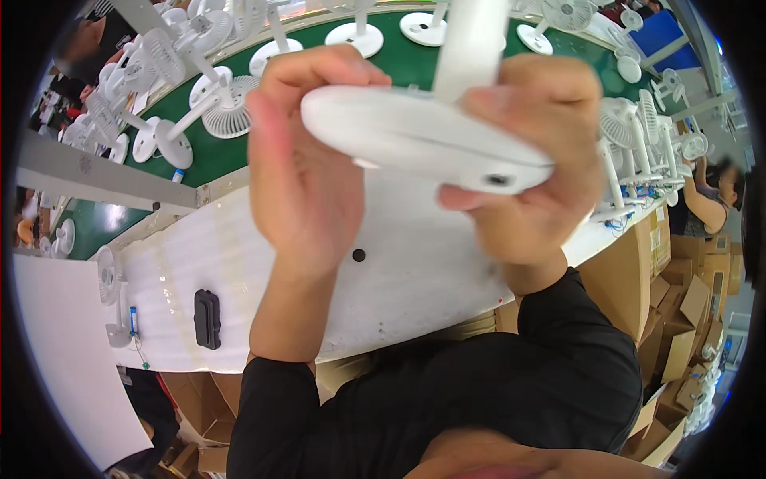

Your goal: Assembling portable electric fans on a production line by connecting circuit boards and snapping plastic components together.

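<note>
A white fan is held up tilted in front of me, its rounded base [415,136] turned edge-on and its pole [471,52] running out of the top of the picture; the fan's head is out of sight. My right hand [542,152] grips the right part of the base beside the pole, thumb on the near face and fingers around the rim. My left hand [307,168] is cupped at the left end, its fingers curled over the far rim and its thumb apart. A small dark socket [498,180] shows in the base's edge. Below lies a small round black piece [359,255].
A black oblong object [207,319] lies on the white worktable [423,279]. Several white fans stand on the green conveyor [311,70] beyond it. A grey metal beam [104,172] crosses at left. Cardboard boxes [618,279] stand at right, where another person [706,199] is.
</note>
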Demonstrator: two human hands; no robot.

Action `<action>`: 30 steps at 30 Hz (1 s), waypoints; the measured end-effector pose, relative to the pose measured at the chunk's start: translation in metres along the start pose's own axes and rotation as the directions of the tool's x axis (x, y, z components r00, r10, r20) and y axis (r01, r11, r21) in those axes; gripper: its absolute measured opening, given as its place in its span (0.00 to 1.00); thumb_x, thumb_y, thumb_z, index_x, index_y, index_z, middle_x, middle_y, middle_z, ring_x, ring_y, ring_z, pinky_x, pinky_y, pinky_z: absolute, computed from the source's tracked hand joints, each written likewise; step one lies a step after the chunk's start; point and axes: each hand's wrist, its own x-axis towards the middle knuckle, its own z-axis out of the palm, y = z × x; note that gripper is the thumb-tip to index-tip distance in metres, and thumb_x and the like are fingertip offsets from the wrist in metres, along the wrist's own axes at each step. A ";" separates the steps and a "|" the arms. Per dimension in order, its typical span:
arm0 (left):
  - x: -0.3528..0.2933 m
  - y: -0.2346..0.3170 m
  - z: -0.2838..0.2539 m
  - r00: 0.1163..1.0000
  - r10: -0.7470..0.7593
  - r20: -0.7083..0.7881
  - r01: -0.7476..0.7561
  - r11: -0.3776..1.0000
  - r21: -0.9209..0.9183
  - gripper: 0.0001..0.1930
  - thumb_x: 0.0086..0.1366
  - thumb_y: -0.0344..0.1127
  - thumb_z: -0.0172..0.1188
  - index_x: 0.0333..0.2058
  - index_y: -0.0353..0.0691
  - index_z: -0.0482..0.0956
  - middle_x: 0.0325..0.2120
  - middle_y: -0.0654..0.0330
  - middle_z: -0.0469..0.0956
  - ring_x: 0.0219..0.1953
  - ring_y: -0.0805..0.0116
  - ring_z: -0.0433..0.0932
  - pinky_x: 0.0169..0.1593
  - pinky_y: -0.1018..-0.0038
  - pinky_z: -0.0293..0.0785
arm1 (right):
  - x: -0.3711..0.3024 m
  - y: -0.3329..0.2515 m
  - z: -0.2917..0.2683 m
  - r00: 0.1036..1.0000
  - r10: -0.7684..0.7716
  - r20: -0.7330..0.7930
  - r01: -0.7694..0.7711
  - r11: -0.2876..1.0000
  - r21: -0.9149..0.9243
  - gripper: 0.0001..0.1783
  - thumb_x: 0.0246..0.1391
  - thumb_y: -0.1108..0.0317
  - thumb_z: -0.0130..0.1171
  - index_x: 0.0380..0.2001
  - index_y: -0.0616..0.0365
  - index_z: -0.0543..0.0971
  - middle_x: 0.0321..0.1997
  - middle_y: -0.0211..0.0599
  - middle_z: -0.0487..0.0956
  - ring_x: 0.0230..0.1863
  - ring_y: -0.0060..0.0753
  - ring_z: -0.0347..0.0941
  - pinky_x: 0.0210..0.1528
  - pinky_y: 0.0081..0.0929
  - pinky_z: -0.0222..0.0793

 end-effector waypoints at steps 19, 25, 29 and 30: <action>0.012 0.028 -0.042 0.889 0.377 0.258 -0.453 0.800 0.393 0.19 0.71 0.41 0.31 0.32 0.39 0.72 0.17 0.58 0.70 0.24 0.66 0.67 0.37 0.70 0.66 | -0.023 -0.020 0.047 0.661 0.463 0.591 -0.714 0.147 0.684 0.40 0.58 0.67 0.60 0.71 0.59 0.57 0.68 0.46 0.61 0.69 0.42 0.55 0.70 0.42 0.50; 0.007 0.031 -0.027 0.843 0.461 0.276 -0.532 0.637 0.558 0.21 0.72 0.43 0.30 0.33 0.39 0.72 0.16 0.59 0.71 0.22 0.67 0.67 0.34 0.71 0.66 | -0.026 -0.008 0.044 0.610 0.325 0.723 -0.782 0.098 0.615 0.44 0.55 0.69 0.64 0.72 0.54 0.56 0.69 0.43 0.60 0.68 0.42 0.56 0.67 0.37 0.55; 0.020 0.043 -0.033 0.957 0.289 0.037 -0.259 0.785 0.563 0.24 0.74 0.45 0.28 0.30 0.39 0.72 0.14 0.59 0.70 0.20 0.67 0.67 0.31 0.73 0.64 | -0.031 -0.001 0.059 0.771 0.265 0.579 -0.631 0.440 0.639 0.46 0.53 0.68 0.65 0.72 0.53 0.54 0.70 0.41 0.60 0.64 0.41 0.61 0.57 0.29 0.63; 0.020 0.045 -0.037 0.958 0.286 0.039 -0.257 0.782 0.568 0.24 0.74 0.45 0.28 0.30 0.39 0.72 0.14 0.59 0.70 0.20 0.67 0.67 0.31 0.73 0.64 | -0.031 -0.004 0.061 0.773 0.266 0.577 -0.630 0.435 0.643 0.46 0.53 0.68 0.65 0.72 0.53 0.54 0.70 0.41 0.60 0.64 0.41 0.61 0.57 0.29 0.63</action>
